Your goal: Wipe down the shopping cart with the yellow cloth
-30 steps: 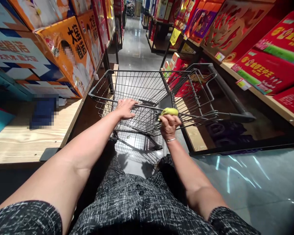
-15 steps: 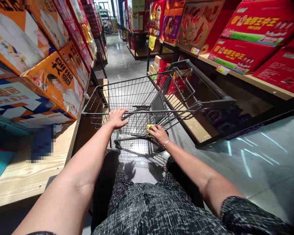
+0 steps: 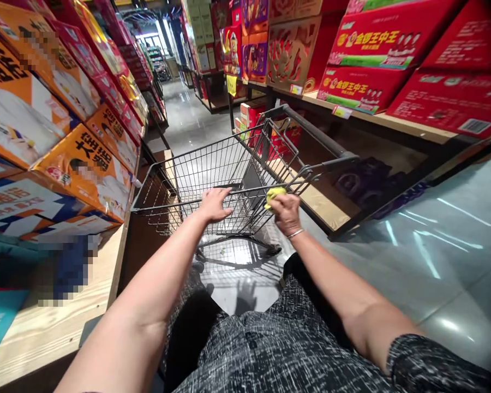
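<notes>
A dark wire shopping cart (image 3: pixel 196 164) stands crosswise in front of me, its handle toward the right. My left hand (image 3: pixel 216 205) is at the cart's near top rail, fingers stretched out and thumb apart; I cannot tell how firmly it touches the rail. My right hand (image 3: pixel 287 212) is closed around a bunched yellow cloth (image 3: pixel 275 196) at the same rail, nearer the handle end. Part of the cloth sticks out past the fingers, and the rest is hidden in the hand.
Orange boxes (image 3: pixel 85 169) are stacked on a wooden shelf (image 3: pixel 53 333) close on my left. To the right, red boxes (image 3: pixel 360 87) sit on another shelf, with a low wooden ledge (image 3: pixel 319 204) beneath. A tiled aisle (image 3: pixel 188 117) runs on beyond the cart.
My right hand has risen from the cart's lower side to the top rail with the yellow cloth. My left hand has shifted right along the rail. The view has tilted up slightly.
</notes>
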A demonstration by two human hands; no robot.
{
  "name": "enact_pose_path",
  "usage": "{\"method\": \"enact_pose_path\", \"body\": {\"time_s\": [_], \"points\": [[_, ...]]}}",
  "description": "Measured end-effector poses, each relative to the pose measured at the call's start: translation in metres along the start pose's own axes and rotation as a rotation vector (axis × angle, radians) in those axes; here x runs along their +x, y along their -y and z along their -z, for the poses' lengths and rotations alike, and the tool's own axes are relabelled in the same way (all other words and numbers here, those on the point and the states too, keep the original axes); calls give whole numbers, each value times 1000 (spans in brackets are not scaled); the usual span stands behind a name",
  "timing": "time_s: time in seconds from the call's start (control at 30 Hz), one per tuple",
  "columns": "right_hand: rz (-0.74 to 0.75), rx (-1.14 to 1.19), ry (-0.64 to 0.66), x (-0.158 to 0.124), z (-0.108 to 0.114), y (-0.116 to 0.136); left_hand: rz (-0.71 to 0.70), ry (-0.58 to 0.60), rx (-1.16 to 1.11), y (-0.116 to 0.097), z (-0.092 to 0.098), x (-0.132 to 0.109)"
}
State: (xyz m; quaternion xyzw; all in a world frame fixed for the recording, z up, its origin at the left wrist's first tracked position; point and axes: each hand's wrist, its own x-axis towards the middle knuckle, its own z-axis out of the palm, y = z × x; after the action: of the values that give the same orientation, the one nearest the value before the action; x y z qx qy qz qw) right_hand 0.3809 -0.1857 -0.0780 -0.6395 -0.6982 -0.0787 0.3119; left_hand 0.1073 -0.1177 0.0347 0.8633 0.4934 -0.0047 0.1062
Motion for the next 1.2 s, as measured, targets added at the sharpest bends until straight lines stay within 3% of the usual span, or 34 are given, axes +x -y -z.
{"method": "enact_pose_path", "body": {"time_s": [0.13,0.2,0.3,0.4,0.5,0.57,0.67,0.73,0.8,0.87,0.93,1.0,1.07,1.13,1.2], "points": [[128,44,360,-36,-67,28,-31,-46,-32,-29,-10,13],[187,68,421,-46,-80,37,-21,-74,-30,-28,-14,15],[266,99,462,-44,-81,37,-33,-79,-53,-19,-16,16],[298,97,468,-26,-60,19,-28,-93,-78,-10,-15,17],[273,65,339,2,-10,-8,-1,-117,-78,-2,-14,19],[219,35,174,22,39,-26,16,-118,-79,3,-14,20],[50,-74,-186,49,111,-45,32,-114,-89,6,-13,22],[-42,-138,-397,60,141,-50,44,-118,-95,4,-13,23],[-121,-145,-491,63,146,-45,74,-121,-105,-1,-12,24],[-181,-112,-458,58,128,-29,117,-127,-112,-7,-12,25],[-153,-70,-331,48,96,-7,150,-131,-121,-11,-11,26],[-24,-24,-183,38,67,12,167,-134,-137,-14,-11,26],[103,6,-61,33,54,21,177,-134,-160,-15,-10,26],[161,0,-16,35,62,14,181,-139,-178,-15,-10,25],[138,-51,-46,42,89,-8,174,-152,-186,-14,-11,25]]}}
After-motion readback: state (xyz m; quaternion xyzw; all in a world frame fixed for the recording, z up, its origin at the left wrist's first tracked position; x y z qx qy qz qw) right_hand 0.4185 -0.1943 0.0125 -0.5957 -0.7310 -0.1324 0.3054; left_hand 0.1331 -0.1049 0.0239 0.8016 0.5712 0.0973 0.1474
